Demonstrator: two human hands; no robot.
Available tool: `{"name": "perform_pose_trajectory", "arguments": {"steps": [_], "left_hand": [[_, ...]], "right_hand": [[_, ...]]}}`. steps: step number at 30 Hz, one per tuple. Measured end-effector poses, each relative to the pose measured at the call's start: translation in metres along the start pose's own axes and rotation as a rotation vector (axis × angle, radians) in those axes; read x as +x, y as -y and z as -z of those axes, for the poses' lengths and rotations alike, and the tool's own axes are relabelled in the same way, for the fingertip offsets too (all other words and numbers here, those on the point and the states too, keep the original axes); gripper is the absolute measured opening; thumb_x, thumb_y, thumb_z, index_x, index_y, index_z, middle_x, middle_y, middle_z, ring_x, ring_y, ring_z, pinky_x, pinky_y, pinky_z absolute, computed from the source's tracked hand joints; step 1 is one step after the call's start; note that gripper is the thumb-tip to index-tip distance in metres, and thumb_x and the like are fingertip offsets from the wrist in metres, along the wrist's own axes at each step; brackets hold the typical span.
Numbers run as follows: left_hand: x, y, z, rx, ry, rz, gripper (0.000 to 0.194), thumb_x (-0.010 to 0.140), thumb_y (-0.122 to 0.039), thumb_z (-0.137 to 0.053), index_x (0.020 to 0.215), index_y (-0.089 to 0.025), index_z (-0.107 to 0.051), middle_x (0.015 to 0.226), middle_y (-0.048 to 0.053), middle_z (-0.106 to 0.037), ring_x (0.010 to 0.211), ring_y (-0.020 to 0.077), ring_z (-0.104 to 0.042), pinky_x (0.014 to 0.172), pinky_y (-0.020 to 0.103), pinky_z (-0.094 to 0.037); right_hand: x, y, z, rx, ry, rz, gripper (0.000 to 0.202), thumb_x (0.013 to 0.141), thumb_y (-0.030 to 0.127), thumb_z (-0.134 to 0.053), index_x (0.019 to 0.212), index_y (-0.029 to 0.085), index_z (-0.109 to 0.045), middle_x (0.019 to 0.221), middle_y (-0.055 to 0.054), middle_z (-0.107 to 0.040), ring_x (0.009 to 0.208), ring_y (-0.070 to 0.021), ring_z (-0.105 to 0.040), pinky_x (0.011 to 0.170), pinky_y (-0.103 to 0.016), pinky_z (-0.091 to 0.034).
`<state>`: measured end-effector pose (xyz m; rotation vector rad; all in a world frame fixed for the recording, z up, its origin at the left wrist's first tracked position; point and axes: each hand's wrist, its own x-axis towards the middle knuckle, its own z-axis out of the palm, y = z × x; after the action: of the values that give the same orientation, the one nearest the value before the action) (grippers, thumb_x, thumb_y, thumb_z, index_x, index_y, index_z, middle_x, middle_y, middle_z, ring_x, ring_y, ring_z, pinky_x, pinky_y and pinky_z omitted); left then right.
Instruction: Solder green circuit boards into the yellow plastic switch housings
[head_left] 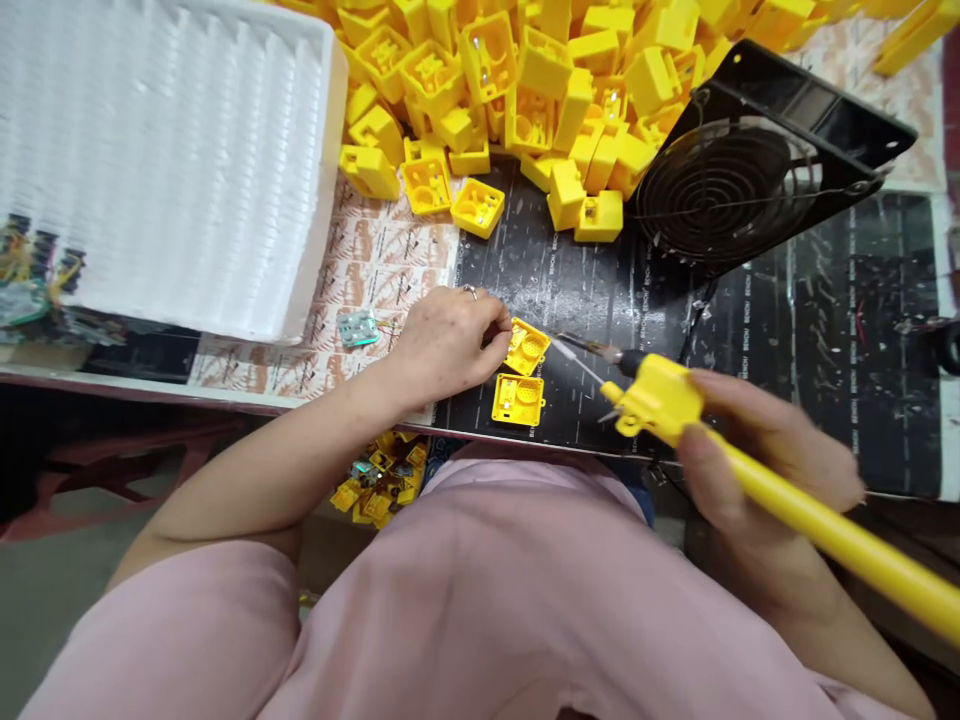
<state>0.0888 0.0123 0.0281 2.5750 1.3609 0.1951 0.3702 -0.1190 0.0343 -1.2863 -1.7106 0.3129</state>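
My left hand [459, 338], with a ring on one finger, is closed in a pinch at the left edge of a small yellow plastic case [528, 346]. Its fingertips are partly hidden. Just below lies a second open yellow case [518, 400]. A small green circuit board [358, 327] with thin wires is left of that hand. My right hand [772, 450] is wrapped round a yellow-bodied soldering iron [664, 395] with a feed tube on its front. The iron's tip points left, close to the upper case's right side.
A big heap of yellow cases [525, 90] covers the back of the table. A black fan [739, 180] stands at the back right. At the left is a white foam tray [172, 160], with several wired boards [45, 280] by it. More yellow parts [381, 480] sit below the table edge.
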Motion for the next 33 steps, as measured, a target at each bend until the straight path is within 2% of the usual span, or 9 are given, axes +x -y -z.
{"name": "perform_pose_trajectory", "arguments": {"steps": [3, 6, 10, 16, 23, 29, 33], "left_hand": [[0.001, -0.002, 0.003, 0.052, 0.019, -0.019, 0.030, 0.095, -0.027, -0.050, 0.094, -0.016, -0.078, 0.091, 0.011, -0.081, 0.089, 0.0284, -0.076, 0.083, 0.038, -0.055], [0.002, -0.002, 0.004, 0.086, 0.019, -0.050, 0.031, 0.095, -0.026, -0.049, 0.094, -0.016, -0.078, 0.090, 0.012, -0.080, 0.088, 0.0296, -0.076, 0.083, 0.039, -0.055], [0.004, -0.001, 0.003, 0.109, 0.004, -0.091, 0.031, 0.095, -0.024, -0.048, 0.094, -0.015, -0.077, 0.088, 0.012, -0.079, 0.087, 0.0293, -0.076, 0.081, 0.039, -0.056], [0.005, -0.003, 0.003, 0.160, 0.007, -0.110, 0.028, 0.095, -0.021, -0.049, 0.092, -0.015, -0.077, 0.088, 0.011, -0.079, 0.088, 0.0288, -0.076, 0.080, 0.038, -0.056], [0.006, -0.004, 0.003, 0.219, -0.018, -0.164, 0.028, 0.097, -0.019, -0.050, 0.090, -0.014, -0.076, 0.084, 0.012, -0.078, 0.084, 0.0286, -0.075, 0.077, 0.038, -0.056], [0.006, -0.004, 0.008, 0.267, -0.025, -0.199, 0.033, 0.100, -0.019, -0.046, 0.087, -0.014, -0.076, 0.083, 0.011, -0.078, 0.079, 0.0286, -0.075, 0.071, 0.037, -0.052], [0.003, -0.003, 0.011, 0.249, 0.000, -0.183, 0.034, 0.104, -0.025, -0.048, 0.090, -0.015, -0.078, 0.088, 0.012, -0.080, 0.086, 0.0297, -0.075, 0.073, 0.038, -0.051]], "right_hand": [[0.003, 0.006, -0.016, 0.031, 0.050, 0.095, 0.051, 0.089, 0.016, -0.086, 0.136, 0.027, -0.071, 0.104, -0.002, -0.082, 0.081, -0.0183, -0.079, 0.070, -0.030, -0.066], [0.006, 0.006, -0.022, 0.037, 0.035, 0.184, 0.042, 0.084, 0.013, -0.090, 0.121, 0.022, -0.072, 0.094, -0.003, -0.082, 0.076, -0.0191, -0.079, 0.064, -0.029, -0.066], [0.013, 0.003, -0.029, -0.040, 0.014, 0.315, 0.029, 0.085, 0.017, -0.092, 0.102, 0.020, -0.068, 0.082, 0.000, -0.079, 0.069, -0.0165, -0.077, 0.058, -0.025, -0.064], [0.026, 0.009, -0.031, -0.112, 0.094, 0.425, 0.025, 0.088, 0.015, -0.088, 0.096, 0.021, -0.065, 0.080, -0.002, -0.078, 0.065, -0.0161, -0.076, 0.051, -0.025, -0.059], [0.022, 0.010, -0.015, -0.080, 0.078, 0.295, 0.023, 0.089, 0.017, -0.088, 0.098, 0.022, -0.068, 0.082, 0.000, -0.078, 0.068, -0.0157, -0.077, 0.056, -0.024, -0.062], [0.023, 0.007, -0.021, -0.081, 0.054, 0.346, 0.024, 0.089, 0.015, -0.087, 0.093, 0.021, -0.064, 0.077, 0.001, -0.077, 0.067, -0.0141, -0.077, 0.061, -0.022, -0.064], [0.018, 0.003, -0.020, -0.020, -0.003, 0.263, 0.028, 0.086, 0.015, -0.090, 0.103, 0.021, -0.068, 0.083, 0.001, -0.078, 0.072, -0.0158, -0.077, 0.064, -0.024, -0.065]]}}
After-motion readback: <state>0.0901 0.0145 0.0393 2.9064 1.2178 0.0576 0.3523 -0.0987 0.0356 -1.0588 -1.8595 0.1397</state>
